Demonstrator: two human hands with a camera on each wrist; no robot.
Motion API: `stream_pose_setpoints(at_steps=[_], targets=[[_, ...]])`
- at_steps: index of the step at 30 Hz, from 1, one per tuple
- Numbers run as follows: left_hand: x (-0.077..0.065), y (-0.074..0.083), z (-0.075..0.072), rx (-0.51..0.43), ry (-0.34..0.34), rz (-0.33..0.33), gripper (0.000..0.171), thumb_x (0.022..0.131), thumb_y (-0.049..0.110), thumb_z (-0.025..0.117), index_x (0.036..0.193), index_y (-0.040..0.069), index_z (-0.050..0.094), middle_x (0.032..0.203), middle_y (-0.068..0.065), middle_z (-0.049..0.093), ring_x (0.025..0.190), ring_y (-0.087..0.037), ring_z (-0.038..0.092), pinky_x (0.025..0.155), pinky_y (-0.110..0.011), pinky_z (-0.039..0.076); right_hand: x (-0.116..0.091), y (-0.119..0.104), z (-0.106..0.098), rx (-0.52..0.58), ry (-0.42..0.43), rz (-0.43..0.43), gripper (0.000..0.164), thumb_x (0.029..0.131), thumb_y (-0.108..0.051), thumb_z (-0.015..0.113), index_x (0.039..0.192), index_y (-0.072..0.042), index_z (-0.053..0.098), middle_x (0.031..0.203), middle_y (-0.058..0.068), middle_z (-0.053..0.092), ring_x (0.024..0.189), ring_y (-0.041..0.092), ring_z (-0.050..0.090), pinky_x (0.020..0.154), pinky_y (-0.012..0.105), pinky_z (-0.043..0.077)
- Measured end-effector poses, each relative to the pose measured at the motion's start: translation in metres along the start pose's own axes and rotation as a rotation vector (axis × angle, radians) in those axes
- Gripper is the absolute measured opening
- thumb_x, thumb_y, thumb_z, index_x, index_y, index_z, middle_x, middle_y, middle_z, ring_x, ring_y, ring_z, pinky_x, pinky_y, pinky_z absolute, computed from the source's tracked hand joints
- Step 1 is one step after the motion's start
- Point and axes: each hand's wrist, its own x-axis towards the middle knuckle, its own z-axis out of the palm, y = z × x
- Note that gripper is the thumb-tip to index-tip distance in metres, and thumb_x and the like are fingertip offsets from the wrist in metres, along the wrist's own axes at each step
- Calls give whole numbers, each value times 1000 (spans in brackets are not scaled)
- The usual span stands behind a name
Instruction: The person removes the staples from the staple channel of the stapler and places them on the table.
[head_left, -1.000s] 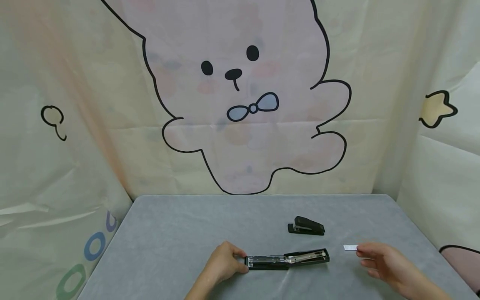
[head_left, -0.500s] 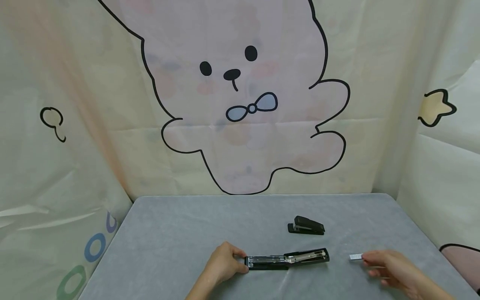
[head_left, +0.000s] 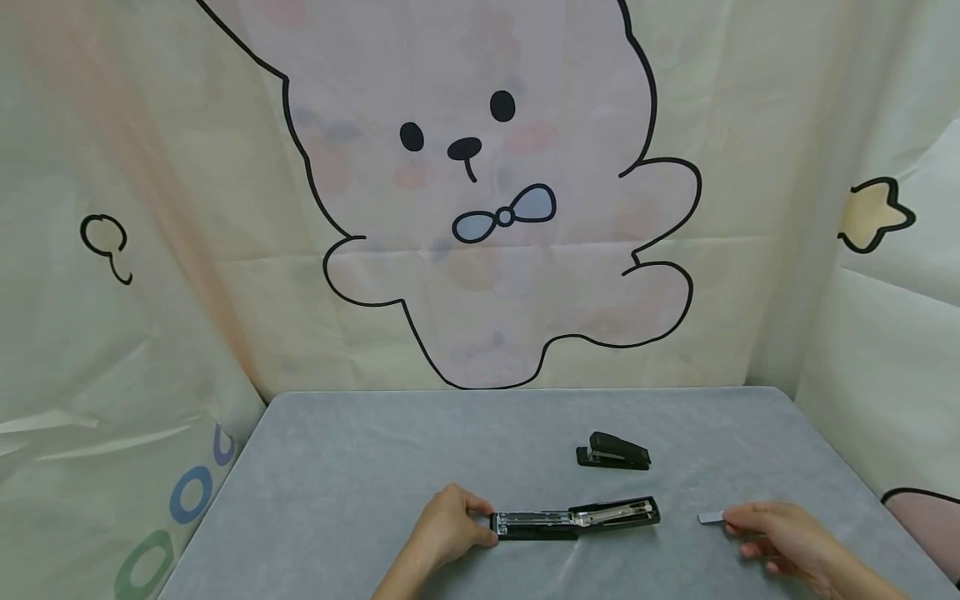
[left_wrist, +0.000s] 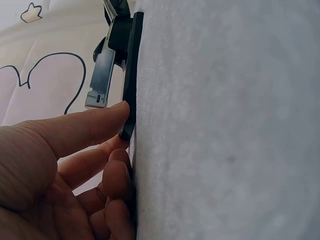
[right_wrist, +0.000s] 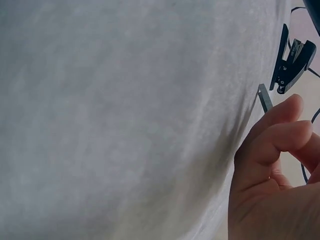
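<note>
A long black stapler (head_left: 536, 527) lies on the table, unfolded, its metal staple channel showing and its top swung back to the right. My left hand (head_left: 452, 525) pinches the left end of its base between thumb and fingers; the left wrist view shows the thumb (left_wrist: 100, 125) on the black base (left_wrist: 131, 75). Right of the stapler, my right hand (head_left: 780, 537) pinches a short strip of staples (head_left: 710, 517) by one end, low over the cloth. In the right wrist view the strip (right_wrist: 265, 98) sticks out past the fingertips.
A smaller black stapler (head_left: 613, 451), closed, stands behind the unfolded one. Grey cloth (head_left: 360, 467) covers the table. A printed curtain (head_left: 487, 317) hangs behind and along both sides.
My right hand has moved slightly right and toward me, lower to the table, with the staple strip. The left hand and both staplers stay where they were.
</note>
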Motion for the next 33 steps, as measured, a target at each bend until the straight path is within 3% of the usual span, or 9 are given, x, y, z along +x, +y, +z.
stream_pose_setpoints(at_steps=[6,14,20,25,33], targets=[[0,0,1,-7,8,12,27,67,2,94,90,9,82,67,0,63,56,-16,52,50,-32,40,2,3,-2,-12,28,-1,19,102,-20,64,100,-3,71,82,-1,69,67,14,64,58,26,49],[1,1,-1,2,1,5,27,68,2,94,91,9,82,69,0,63,61,-17,52,54,-33,40,2,2,-7,12,39,43,22,103,-24,63,100,-5,74,87,-2,72,74,16,66,64,29,49],[0,1,-1,2,-7,-5,26,69,2,94,91,9,83,72,0,64,61,-17,54,53,-32,42,4,2,-10,23,25,-32,32,101,-36,69,110,-7,77,97,-3,74,81,18,66,68,33,51],[0,1,-1,-3,-17,-17,25,69,2,93,91,9,82,72,0,65,61,-17,53,53,-32,41,4,-3,-10,39,10,-66,36,103,-35,68,121,-4,74,105,0,75,88,20,67,73,38,54],[-1,1,0,-13,-2,0,25,68,1,93,90,9,82,69,-1,63,58,-17,53,51,-32,41,-9,-16,3,-163,6,-248,54,105,-40,63,138,3,62,123,7,72,96,15,67,78,39,57]])
